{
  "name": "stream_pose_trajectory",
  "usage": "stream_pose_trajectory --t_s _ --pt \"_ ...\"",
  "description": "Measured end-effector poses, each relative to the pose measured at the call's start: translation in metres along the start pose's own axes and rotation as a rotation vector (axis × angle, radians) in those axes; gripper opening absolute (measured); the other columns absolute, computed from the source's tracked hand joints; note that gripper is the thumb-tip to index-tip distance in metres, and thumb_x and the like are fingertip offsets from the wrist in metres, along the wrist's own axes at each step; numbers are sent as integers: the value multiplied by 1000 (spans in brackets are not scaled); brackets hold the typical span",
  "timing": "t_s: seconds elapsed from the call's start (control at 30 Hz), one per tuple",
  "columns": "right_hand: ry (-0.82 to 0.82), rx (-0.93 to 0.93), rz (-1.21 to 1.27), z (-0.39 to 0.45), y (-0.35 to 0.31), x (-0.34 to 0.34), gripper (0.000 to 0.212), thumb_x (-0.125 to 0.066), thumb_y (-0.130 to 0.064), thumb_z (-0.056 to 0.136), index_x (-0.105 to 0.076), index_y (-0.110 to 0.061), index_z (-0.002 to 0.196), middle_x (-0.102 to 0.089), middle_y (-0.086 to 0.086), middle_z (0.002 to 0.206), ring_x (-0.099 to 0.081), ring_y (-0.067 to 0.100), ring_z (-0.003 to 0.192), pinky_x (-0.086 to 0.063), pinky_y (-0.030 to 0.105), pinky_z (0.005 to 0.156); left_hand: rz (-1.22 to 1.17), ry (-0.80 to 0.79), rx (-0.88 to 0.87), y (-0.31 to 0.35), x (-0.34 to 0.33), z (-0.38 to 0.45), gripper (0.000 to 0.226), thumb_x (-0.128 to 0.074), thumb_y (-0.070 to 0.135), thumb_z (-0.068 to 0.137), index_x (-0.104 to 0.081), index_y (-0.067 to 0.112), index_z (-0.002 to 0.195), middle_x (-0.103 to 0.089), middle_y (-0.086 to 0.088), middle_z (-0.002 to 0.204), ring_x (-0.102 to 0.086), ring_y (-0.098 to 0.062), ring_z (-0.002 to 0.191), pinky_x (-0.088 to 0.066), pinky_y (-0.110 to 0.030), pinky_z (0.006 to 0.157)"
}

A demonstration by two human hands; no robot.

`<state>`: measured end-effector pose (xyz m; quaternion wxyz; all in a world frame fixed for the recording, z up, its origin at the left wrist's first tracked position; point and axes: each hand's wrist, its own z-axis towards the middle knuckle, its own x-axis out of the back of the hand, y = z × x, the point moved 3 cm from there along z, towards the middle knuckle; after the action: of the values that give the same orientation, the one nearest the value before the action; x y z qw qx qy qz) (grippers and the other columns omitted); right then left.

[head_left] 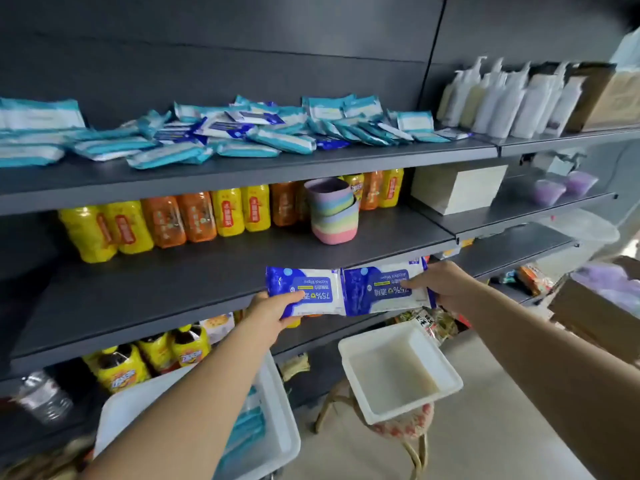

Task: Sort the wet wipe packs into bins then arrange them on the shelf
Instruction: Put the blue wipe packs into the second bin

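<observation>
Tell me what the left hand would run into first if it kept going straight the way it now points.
Likely bare shelf. The left hand holds a blue wipe pack at the front edge of the middle shelf, pointing up and back over it. Farther in stand the pastel cups, though depth is hard to judge.

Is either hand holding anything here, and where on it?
Yes. The left hand pinches one blue-and-white wipe pack at its near lower edge; the right hand grips a second pack at its right end.
</observation>
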<state>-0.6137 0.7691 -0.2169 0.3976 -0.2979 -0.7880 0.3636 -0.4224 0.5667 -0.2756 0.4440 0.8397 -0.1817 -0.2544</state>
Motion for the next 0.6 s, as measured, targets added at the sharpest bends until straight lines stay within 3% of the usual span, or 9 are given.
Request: stream_pose_trajectory --t_s 0.1,0.17,0.3,0.4,0.5,0.6 --pt "24 -82 -24 81 48 36 26 -83 -2 65 -63 -2 82 -68 17 93 -67 32 89 -54 46 84 -19 62 89 -59 -59 61 35 -74 -2 74 -51 5 101 -62 -16 107 -63 -26 85 -53 -38 78" --pt "9 -152 -79 135 87 51 32 -84 -7 65 -63 -3 89 -68 14 94 -68 30 85 -56 44 82 -17 115 151 -104 -95 100 44 -75 -2 74 -51 6 110 -62 -13 109 -62 -24 84 -53 -34 68" --pt "-19 -193 -201 226 176 60 23 -82 -10 69 -67 -10 86 -68 11 91 -63 22 75 -53 30 63 34 247 279 -206 -141 168 34 -76 0 73 -54 9 98 -62 -15 110 -60 -27 89 -50 -30 62" --pt "-67 -234 -241 273 241 51 23 -78 -8 72 -71 -9 93 -67 9 84 -62 21 70 -50 27 59 83 341 378 -281 -153 200 35 -78 2 72 -53 10 95 -61 -14 108 -59 -26 91 -50 -30 63" --pt "-124 -280 -288 310 296 39 24 -77 -10 73 -72 -4 95 -63 9 76 -54 13 55 -40 16 41 111 420 427 -338 -157 228 33 -79 2 70 -58 7 94 -62 -16 104 -60 -27 87 -53 -22 48" --pt "-172 -319 -304 337 342 26 24 -76 -11 73 -71 -5 96 -63 8 78 -52 12 56 -40 21 46 128 482 451 -383 -158 255 38 -80 4 70 -60 4 103 -62 -13 100 -60 -26 85 -49 -15 39"
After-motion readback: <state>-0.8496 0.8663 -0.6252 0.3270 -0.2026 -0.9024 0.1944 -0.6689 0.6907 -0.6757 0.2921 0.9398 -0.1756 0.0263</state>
